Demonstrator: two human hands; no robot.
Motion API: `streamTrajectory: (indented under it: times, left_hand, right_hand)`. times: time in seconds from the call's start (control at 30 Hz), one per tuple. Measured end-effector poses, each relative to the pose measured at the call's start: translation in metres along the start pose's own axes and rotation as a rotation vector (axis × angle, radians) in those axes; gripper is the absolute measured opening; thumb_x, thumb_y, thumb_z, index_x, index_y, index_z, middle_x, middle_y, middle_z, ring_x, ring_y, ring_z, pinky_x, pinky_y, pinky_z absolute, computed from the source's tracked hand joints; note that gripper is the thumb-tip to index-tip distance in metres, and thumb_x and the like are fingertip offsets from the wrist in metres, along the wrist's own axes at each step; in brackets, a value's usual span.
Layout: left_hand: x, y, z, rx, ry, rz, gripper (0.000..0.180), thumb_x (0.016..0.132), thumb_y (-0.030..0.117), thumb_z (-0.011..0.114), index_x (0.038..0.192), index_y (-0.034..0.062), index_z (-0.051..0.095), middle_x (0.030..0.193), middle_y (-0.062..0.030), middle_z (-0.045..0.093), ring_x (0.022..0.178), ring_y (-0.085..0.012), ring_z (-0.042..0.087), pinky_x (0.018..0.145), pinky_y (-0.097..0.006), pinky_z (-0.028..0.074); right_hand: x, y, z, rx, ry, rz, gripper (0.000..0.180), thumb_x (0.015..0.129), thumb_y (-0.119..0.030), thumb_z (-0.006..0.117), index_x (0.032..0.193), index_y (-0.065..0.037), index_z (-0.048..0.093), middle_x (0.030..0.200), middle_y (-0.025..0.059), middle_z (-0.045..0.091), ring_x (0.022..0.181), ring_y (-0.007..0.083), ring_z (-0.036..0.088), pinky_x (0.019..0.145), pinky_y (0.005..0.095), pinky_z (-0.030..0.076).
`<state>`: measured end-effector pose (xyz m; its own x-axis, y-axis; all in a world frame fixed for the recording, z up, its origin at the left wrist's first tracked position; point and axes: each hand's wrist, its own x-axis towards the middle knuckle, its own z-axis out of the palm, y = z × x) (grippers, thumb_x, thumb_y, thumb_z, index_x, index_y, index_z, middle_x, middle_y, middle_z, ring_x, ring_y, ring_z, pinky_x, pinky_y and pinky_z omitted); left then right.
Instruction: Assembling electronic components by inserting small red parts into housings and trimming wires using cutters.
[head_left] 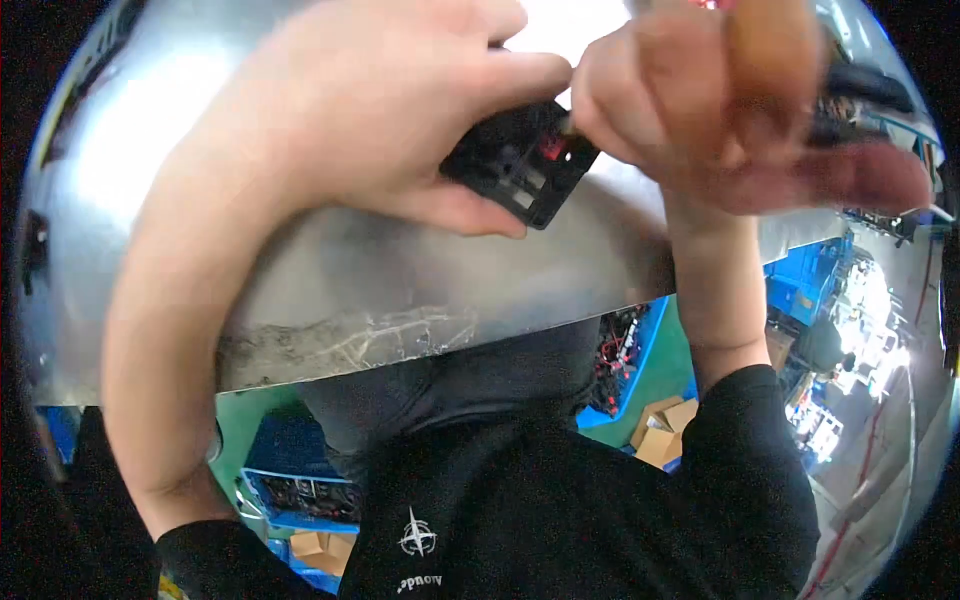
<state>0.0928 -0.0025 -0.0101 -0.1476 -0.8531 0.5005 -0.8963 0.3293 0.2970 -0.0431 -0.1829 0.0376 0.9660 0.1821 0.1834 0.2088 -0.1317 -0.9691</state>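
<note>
My left hand grips a small black plastic housing over the metal table, thumb along its near edge and fingers over its far side. The housing is tilted, with a red part and a pale piece inside its open face. Against its right corner is my right hand, fingers curled closed. An orange-brown shape and a long reddish shape show at that hand, both smeared by motion. Whether they are tool handles or fingers I cannot tell. A small brownish tip shows between the right fingers and the housing.
The shiny metal table has a scuffed front edge close to my body. Below it on the green floor stand blue bins with black and red parts, and cardboard boxes. Dark blurred objects lie at the far right.
</note>
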Motion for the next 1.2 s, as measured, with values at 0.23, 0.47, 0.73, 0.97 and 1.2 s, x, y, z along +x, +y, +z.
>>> streamTrajectory:
  times: [0.23,0.47,0.73,0.97,1.2]
  left_hand:
    - [0.001,0.03,-0.017,0.202,-0.117,-0.288,0.065,0.069,0.058,0.082,0.115,0.0146,0.068,0.098,-0.0115,0.059,0.099,-0.0332,0.061,0.088,-0.047,0.046]
    - [0.011,0.046,-0.053,0.568,-0.188,-0.29,0.064,0.075,0.019,0.066,0.138,0.0149,0.065,0.144,-0.0158,0.058,0.141,-0.0379,0.046,0.117,-0.055,0.033]
    - [0.047,0.101,-0.028,0.509,-0.045,-1.059,0.094,0.086,0.072,0.067,0.147,0.0024,0.05,0.088,-0.0243,0.074,0.081,-0.0421,0.075,0.074,-0.052,0.057]
    - [0.048,0.048,-0.015,0.328,-0.257,-0.757,0.081,0.084,0.047,0.071,0.158,0.0243,0.047,0.136,-0.0257,0.056,0.119,-0.0428,0.059,0.099,-0.055,0.048]
    - [0.024,0.04,-0.002,-0.026,-0.18,-0.38,0.059,0.087,0.027,0.073,0.145,0.0169,0.063,0.148,-0.0195,0.047,0.126,-0.0408,0.05,0.111,-0.051,0.039]
  right_hand:
    - [0.022,0.034,-0.054,0.945,-0.181,-0.461,0.073,0.094,-0.078,0.05,0.11,-0.008,0.057,0.078,0.002,0.054,0.062,0.0117,0.043,0.06,0.0288,0.036]
    - [0.006,0.054,-0.051,0.837,0.388,-0.114,0.067,0.095,-0.071,0.051,0.116,-0.007,0.06,0.081,0.0003,0.051,0.064,0.0123,0.044,0.061,0.0284,0.036]
    - [0.018,0.068,-0.064,1.143,0.554,-0.127,0.061,0.097,-0.065,0.056,0.112,-0.007,0.064,0.078,0.0014,0.054,0.06,0.0133,0.047,0.059,0.0289,0.038]
    - [0.005,0.051,-0.072,1.316,0.33,-0.346,0.06,0.099,-0.063,0.053,0.115,-0.006,0.062,0.082,0.0006,0.051,0.064,0.0111,0.043,0.061,0.0275,0.035]
    - [-0.002,0.016,-0.034,1.241,0.183,-0.256,0.075,0.098,-0.073,0.048,0.128,-0.006,0.061,0.084,0.0018,0.051,0.067,0.0121,0.042,0.064,0.0291,0.036]
